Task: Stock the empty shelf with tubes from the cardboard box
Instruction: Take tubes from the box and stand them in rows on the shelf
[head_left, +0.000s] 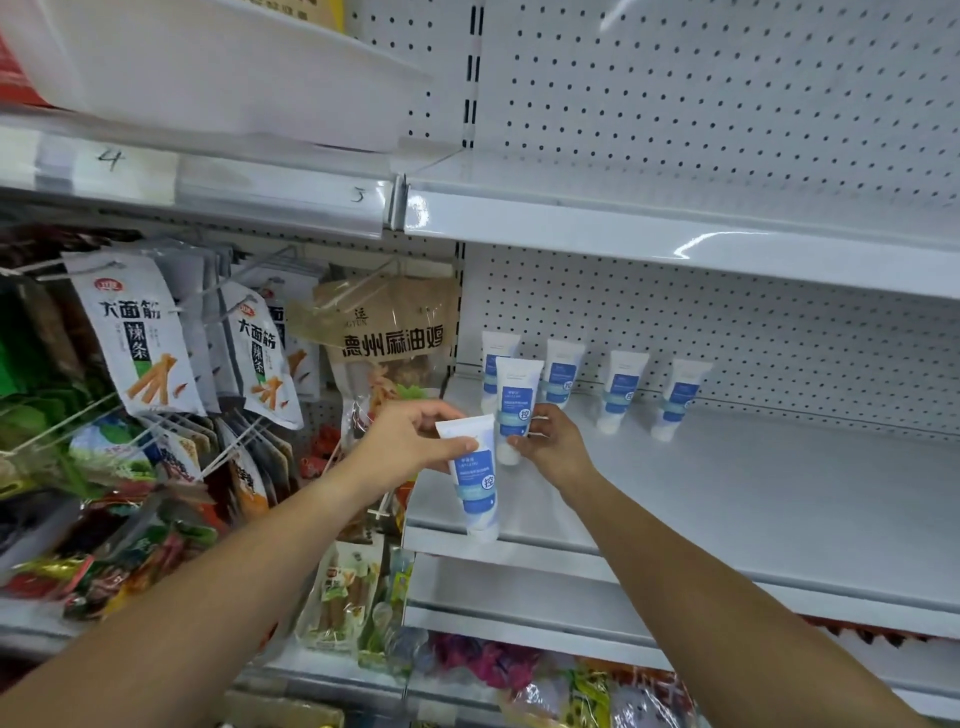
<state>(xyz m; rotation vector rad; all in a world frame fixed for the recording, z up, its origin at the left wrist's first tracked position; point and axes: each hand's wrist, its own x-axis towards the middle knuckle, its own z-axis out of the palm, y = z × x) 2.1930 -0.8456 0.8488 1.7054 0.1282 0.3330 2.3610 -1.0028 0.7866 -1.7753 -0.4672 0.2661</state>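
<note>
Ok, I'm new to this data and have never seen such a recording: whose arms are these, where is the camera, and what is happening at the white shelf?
There is one picture, taken by a wide-angle camera worn on a person's head, looking out over their own bare arms; no machine is involved. The left hand grips one blue-and-white tube by its flat top end, near the front edge of the white shelf. The right hand pinches a second tube, upright, cap down. Behind, four more tubes stand in a row on that shelf. Snack packets hang to its left. The cardboard box is out of view.
</note>
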